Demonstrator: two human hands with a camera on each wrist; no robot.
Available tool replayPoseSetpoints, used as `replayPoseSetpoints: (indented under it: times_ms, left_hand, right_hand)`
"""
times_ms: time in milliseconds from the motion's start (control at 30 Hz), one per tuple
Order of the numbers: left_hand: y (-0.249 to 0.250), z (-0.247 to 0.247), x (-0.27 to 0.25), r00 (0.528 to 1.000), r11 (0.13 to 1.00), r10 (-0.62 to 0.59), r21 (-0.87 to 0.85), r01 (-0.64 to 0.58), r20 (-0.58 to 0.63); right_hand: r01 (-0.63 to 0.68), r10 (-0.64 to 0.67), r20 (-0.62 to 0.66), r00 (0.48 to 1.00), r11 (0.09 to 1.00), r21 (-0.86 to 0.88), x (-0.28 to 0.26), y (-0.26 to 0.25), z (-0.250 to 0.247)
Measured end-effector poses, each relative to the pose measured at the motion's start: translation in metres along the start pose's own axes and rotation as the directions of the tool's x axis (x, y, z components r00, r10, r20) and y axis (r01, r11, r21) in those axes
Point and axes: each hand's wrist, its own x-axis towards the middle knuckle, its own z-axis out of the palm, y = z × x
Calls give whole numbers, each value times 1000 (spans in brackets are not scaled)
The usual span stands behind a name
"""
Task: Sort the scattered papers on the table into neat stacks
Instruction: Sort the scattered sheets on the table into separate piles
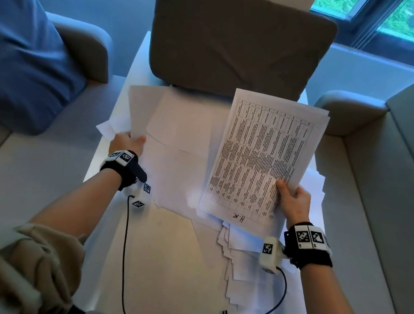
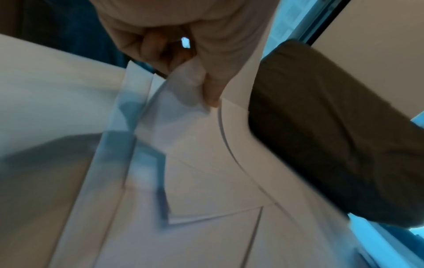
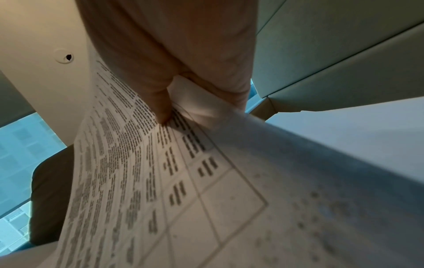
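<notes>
Holding papers in both hands over the desk

Right hand raised near-right, thumb on top, fingers curled under: grip pinches printed sheets, lifted and tilted. Left hand extended at left desk edge, fingers curled, grip pinching blank sheets among the scattered pile. Grey cushion at far end.

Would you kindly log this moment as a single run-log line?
left hand: grips blank sheets | right hand: holds printed table sheets | loose papers: unsorted on table
</notes>
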Motion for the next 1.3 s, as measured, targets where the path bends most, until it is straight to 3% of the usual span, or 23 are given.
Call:
replayPoseSetpoints:
  times_ms: [67,167,267,367,433,500,633,667,700,733,767,800,900,967,1100,1200,1300]
  left_hand:
    - [13,-8,-3,997,999,51,-16,-52,-54]
    - [36,-28,-9,957,964,254,-44,-262,-139]
    - [58,-53,-23,872,888,459,40,-459,-169]
    - [77,-77,-46,752,783,621,126,-609,-220]
    - [89,-92,-68,622,665,742,159,-729,-250]
    - [101,-103,-93,440,481,868,167,-861,-231]
    - [122,-114,-141,118,120,992,51,-991,-39]
    - [124,-115,-149,54,54,998,46,-997,-16]
    - [125,-115,-156,8,8,1000,48,-999,-13]
    - [127,-116,-160,-7,-6,1000,47,-999,-26]
    - [128,-116,-162,11,13,998,36,-999,-56]
    - [128,-115,-163,59,60,994,7,-998,-92]
    - [126,-109,-161,264,244,951,-133,-961,-163]
    - [121,-99,-162,352,325,925,-178,-929,-147]
    - [105,-70,-169,466,452,885,-262,-853,7]
    - [91,-46,-172,529,538,841,-259,-802,109]
    - [74,-25,-176,556,586,810,-239,-774,186]
  right_hand:
    - [30,-30,29,999,999,-28,-1,-6,-1]
    - [153,-140,84,987,972,-178,4,-18,-7]
    - [360,-306,206,930,873,-328,10,-36,-14]
    - [549,-462,301,834,749,-371,14,-59,-15]
    - [648,-541,359,761,664,-373,18,-73,-11]
    - [733,-600,421,680,574,-364,19,-84,-3]
    - [861,-751,425,506,406,-308,14,-104,16]
    - [866,-767,408,495,398,-301,12,-107,19]
    - [853,-759,394,519,432,-292,9,-111,21]
    - [832,-740,380,555,487,-268,6,-113,20]
    - [817,-732,365,576,531,-226,1,-116,16]
    - [809,-735,346,584,562,-171,-3,-118,12]
    - [734,-681,290,672,665,-139,1,-113,-6]
    - [643,-603,253,757,756,-121,14,-100,-19]
    - [418,-421,194,886,907,56,40,-65,-48]
    - [184,-180,97,979,983,-27,55,-28,-69]
    - [-1,2,10,1000,993,-117,65,18,-85]
